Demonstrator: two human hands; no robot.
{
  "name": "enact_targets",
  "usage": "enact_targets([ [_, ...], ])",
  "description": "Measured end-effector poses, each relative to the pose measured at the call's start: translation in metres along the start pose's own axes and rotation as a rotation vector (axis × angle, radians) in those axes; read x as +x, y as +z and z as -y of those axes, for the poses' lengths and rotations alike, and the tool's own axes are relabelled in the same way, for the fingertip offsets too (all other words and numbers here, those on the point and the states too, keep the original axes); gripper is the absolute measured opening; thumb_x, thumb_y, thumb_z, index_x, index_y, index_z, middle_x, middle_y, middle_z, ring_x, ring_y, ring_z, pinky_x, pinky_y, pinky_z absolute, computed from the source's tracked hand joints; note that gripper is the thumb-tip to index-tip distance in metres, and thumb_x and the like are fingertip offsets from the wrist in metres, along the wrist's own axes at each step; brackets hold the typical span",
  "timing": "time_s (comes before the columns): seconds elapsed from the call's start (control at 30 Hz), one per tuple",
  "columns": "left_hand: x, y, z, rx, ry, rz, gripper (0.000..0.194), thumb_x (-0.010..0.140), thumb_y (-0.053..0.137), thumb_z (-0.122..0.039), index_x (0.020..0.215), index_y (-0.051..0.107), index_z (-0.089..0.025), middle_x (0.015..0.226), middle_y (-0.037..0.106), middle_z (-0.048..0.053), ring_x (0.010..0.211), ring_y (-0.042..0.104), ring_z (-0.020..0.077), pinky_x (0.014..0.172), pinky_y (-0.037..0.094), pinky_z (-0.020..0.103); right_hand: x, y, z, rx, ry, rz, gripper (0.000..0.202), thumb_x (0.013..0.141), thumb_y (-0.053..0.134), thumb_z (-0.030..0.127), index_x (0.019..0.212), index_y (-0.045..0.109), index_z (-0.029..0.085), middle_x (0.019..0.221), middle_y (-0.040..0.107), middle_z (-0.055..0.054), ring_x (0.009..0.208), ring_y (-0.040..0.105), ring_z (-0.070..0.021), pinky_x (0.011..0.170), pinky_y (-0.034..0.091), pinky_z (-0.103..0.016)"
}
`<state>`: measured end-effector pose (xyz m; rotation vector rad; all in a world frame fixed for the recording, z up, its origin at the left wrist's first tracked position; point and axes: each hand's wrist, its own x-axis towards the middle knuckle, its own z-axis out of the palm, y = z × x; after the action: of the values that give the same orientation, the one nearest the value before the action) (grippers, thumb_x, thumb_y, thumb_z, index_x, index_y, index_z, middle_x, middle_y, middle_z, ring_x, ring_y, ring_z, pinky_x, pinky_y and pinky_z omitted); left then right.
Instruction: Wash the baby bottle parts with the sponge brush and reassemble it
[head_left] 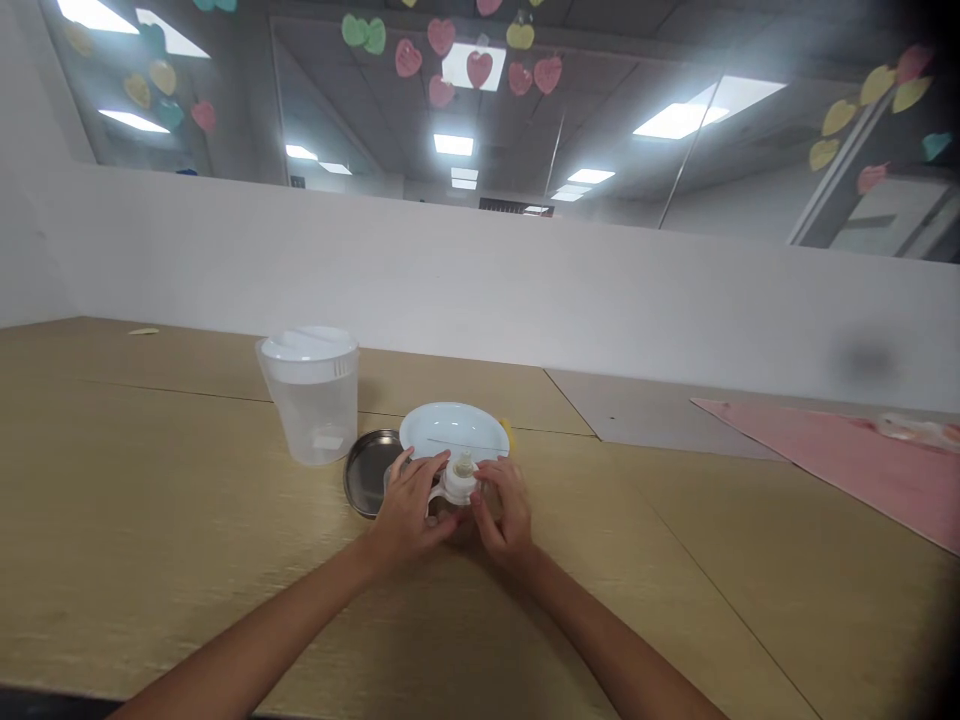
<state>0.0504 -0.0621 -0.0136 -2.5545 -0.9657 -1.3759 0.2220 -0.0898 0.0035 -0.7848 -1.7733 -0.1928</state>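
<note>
A small baby bottle (459, 483) with a white collar, a pale teat on top and a white side handle stands in front of me between my hands. My left hand (409, 505) holds its left side by the handle, fingers curled around it. From the right, my right hand (506, 508) pinches at the collar with thumb and fingers. The bottle's lower body is mostly hidden by my hands. Just behind it lies a white oval dish (454, 422), and a round metal dish (367, 472) sits to the left, partly covered by my left hand.
A clear plastic pitcher (319, 410) with a white lid stands at the back left. Grey sheet (645, 412) and pink sheet (862, 455) lie on the wooden table (187, 500) to the right. A white wall (450, 280) with windows above closes off the far side.
</note>
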Motion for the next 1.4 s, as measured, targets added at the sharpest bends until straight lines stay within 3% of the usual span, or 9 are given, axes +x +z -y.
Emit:
enact_targets([
  [0.27, 0.006, -0.006, -0.006, -0.100, -0.147, 0.000, 0.050, 0.070, 0.062, -0.042, 0.111, 0.046, -0.019, 0.105, 0.060, 0.007, 0.102, 0.053, 0.0243, 0.101, 0.029, 0.047, 0.000, 0.001, 0.010, -0.097, -0.181, -0.019, 0.026, 0.076, 0.052, 0.013, 0.101, 0.056, 0.018, 0.100, 0.056, -0.010, 0.097, 0.054, -0.0222, 0.089, 0.045, -0.045],
  [0.47, 0.008, -0.010, -0.002, -0.153, -0.145, 0.106, 0.046, 0.073, 0.056, -0.037, 0.116, 0.050, -0.020, 0.108, 0.057, 0.008, 0.100, 0.051, 0.0251, 0.087, 0.039, 0.040, 0.007, -0.004, 0.021, -0.119, -0.526, 0.110, 0.022, 0.076, 0.054, 0.011, 0.097, 0.057, 0.016, 0.096, 0.062, -0.010, 0.096, 0.058, -0.0198, 0.089, 0.049, -0.040],
  [0.53, 0.009, -0.012, 0.000, -0.161, -0.128, 0.125, 0.048, 0.072, 0.057, -0.039, 0.117, 0.050, -0.020, 0.109, 0.058, 0.008, 0.102, 0.051, 0.0258, 0.089, 0.038, 0.041, 0.007, -0.004, 0.020, -0.110, -0.510, 0.067, 0.024, 0.077, 0.052, 0.012, 0.101, 0.056, 0.017, 0.098, 0.062, -0.010, 0.097, 0.059, -0.0198, 0.087, 0.051, -0.040],
  [0.63, 0.010, -0.014, 0.000, -0.160, -0.100, 0.121, 0.050, 0.073, 0.058, -0.040, 0.119, 0.049, -0.021, 0.112, 0.057, 0.009, 0.105, 0.050, 0.0263, 0.093, 0.035, 0.042, 0.007, -0.005, 0.013, -0.106, -0.253, -0.041, 0.029, 0.080, 0.048, 0.015, 0.108, 0.054, 0.019, 0.105, 0.061, -0.012, 0.102, 0.058, -0.0223, 0.085, 0.052, -0.043],
  [0.7, 0.009, -0.014, 0.000, -0.160, -0.100, 0.118, 0.055, 0.073, 0.059, -0.037, 0.123, 0.044, -0.021, 0.113, 0.057, 0.009, 0.106, 0.050, 0.0262, 0.095, 0.034, 0.044, 0.006, -0.005, 0.007, -0.124, -0.201, 0.013, 0.028, 0.080, 0.048, 0.018, 0.107, 0.055, 0.020, 0.105, 0.061, -0.012, 0.102, 0.059, -0.0229, 0.085, 0.052, -0.045],
  [0.83, 0.005, -0.013, 0.000, -0.205, -0.160, 0.070, 0.063, 0.068, 0.061, -0.033, 0.125, 0.037, -0.018, 0.113, 0.055, 0.011, 0.107, 0.050, 0.0265, 0.094, 0.037, 0.044, 0.002, -0.004, 0.003, -0.182, -0.348, 0.205, 0.023, 0.080, 0.049, 0.020, 0.100, 0.060, 0.022, 0.102, 0.065, -0.010, 0.102, 0.059, -0.0238, 0.088, 0.049, -0.048],
  [0.97, 0.005, -0.014, -0.002, -0.251, -0.194, 0.033, 0.047, 0.066, 0.062, -0.035, 0.107, 0.047, -0.018, 0.107, 0.057, 0.010, 0.101, 0.053, 0.0252, 0.089, 0.042, 0.041, 0.002, -0.003, 0.007, -0.154, -0.377, 0.200, 0.023, 0.080, 0.049, 0.017, 0.099, 0.061, 0.021, 0.103, 0.065, -0.011, 0.103, 0.059, -0.0235, 0.084, 0.051, -0.046],
  [1.2, 0.007, -0.018, -0.001, -0.256, -0.161, 0.088, 0.050, 0.067, 0.061, -0.033, 0.113, 0.048, -0.018, 0.109, 0.059, 0.009, 0.102, 0.054, 0.0251, 0.091, 0.041, 0.040, 0.004, -0.004, 0.008, -0.149, -0.605, 0.239, 0.019, 0.080, 0.050, 0.017, 0.093, 0.062, 0.026, 0.093, 0.066, -0.006, 0.094, 0.062, -0.0186, 0.079, 0.055, -0.038],
  [1.4, 0.008, -0.016, 0.001, -0.291, -0.139, 0.130, 0.053, 0.069, 0.061, -0.034, 0.119, 0.048, -0.020, 0.113, 0.059, 0.008, 0.105, 0.052, 0.0245, 0.092, 0.039, 0.040, 0.012, -0.003, 0.011, -0.068, -0.073, 0.008, 0.038, 0.079, 0.053, 0.022, 0.117, 0.046, 0.018, 0.116, 0.056, -0.015, 0.109, 0.055, -0.0258, 0.088, 0.048, -0.046],
])
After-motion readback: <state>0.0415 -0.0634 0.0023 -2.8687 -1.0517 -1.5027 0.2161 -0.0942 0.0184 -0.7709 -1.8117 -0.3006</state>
